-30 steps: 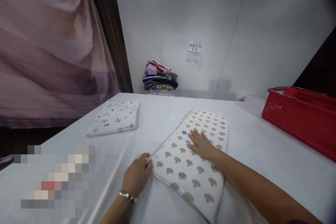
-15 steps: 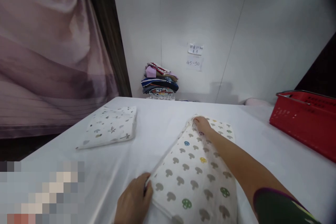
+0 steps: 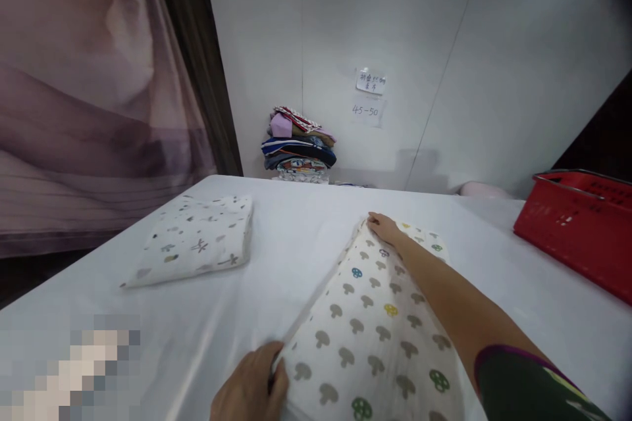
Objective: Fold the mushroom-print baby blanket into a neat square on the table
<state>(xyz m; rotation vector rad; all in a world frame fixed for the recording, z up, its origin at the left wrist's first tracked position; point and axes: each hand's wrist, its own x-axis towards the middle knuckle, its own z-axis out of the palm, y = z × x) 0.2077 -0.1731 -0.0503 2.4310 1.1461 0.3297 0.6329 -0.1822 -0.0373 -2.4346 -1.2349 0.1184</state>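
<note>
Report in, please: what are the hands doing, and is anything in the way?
Left hand pinching left edge of mushroom-print cloth; right hand at its far corner. Cloth creased on table. Red basket and second cloth lie apart; nothing seen blocking.

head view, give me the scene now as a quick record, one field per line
left hand: grips near left edge of mushroom cloth
right hand: holds its far left corner
mushroom cloth: white, mostly grey print, on white table
other cloth: folded, small scattered print, to the left
basket: red, far right, cut off by frame
pile: fabrics, beyond far edge
wall paper: reads 45-50
</note>
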